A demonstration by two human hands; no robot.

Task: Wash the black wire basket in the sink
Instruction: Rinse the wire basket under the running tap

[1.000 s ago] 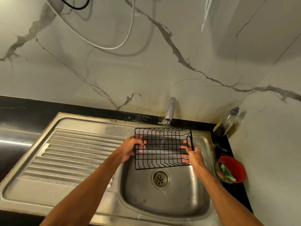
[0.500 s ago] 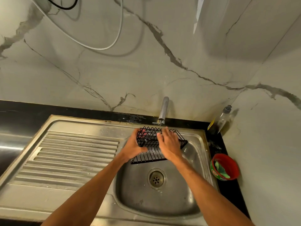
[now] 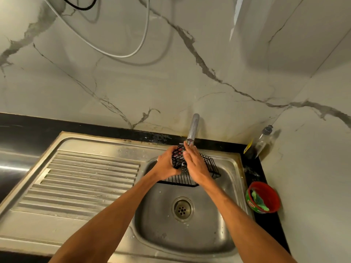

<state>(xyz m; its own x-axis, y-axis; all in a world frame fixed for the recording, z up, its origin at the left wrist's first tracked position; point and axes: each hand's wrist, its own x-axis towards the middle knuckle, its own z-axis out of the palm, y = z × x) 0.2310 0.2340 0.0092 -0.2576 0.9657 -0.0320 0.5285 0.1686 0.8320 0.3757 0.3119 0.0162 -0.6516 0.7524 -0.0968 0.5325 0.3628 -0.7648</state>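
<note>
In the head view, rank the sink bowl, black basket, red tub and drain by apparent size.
1. sink bowl
2. black basket, partly covered by the left hand and right hand
3. red tub
4. drain, not much smaller than the tub

The black wire basket (image 3: 209, 165) (a shallow rectangular tray of thin parallel bars, with a crossed-mesh side at one end) is tilted over the back of the stainless-steel sink (image 3: 161, 224) bowl, mesh end raised, its lower edge nearer the camera.
</note>
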